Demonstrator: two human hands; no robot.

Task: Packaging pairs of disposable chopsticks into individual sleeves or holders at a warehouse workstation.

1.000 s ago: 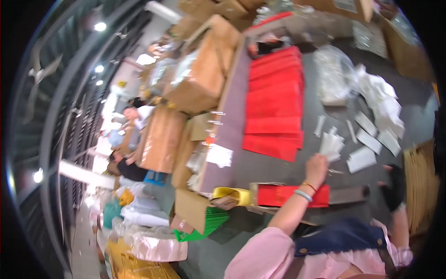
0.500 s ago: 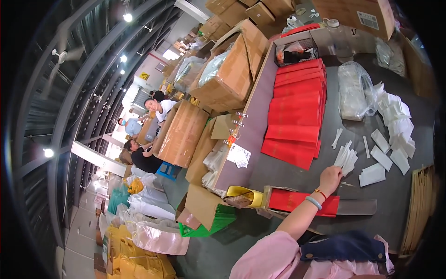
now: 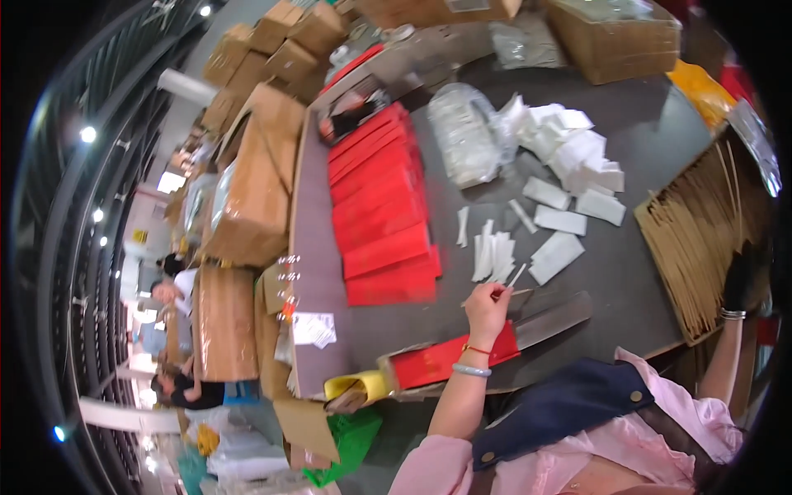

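Observation:
My left hand [image 3: 487, 301] is raised over the dark grey table [image 3: 635, 247] and pinches a thin white strip [image 3: 510, 280] between its fingertips. Just beyond it lies a small heap of white strips [image 3: 493, 254], with flat white packets [image 3: 569, 153] further back. A long red box [image 3: 450, 359] lies near the table's front edge, below that wrist. My right hand [image 3: 737, 279], dark and partly in shadow, rests at the near end of a stack of brown cardboard sheets [image 3: 701, 223] on the right. Its fingers are hard to make out.
A row of overlapping red flat boxes [image 3: 379, 198] runs down the table's left part. A clear plastic bag [image 3: 466, 136] lies at the back, a yellow tape dispenser [image 3: 355, 384] at the front left corner. Brown cartons [image 3: 247, 190] are piled to the left, and other people work beyond them.
The view has swung so the table fills more of it. My left hand stays by the white strips and now holds one up. My right hand has come onto the cardboard stack.

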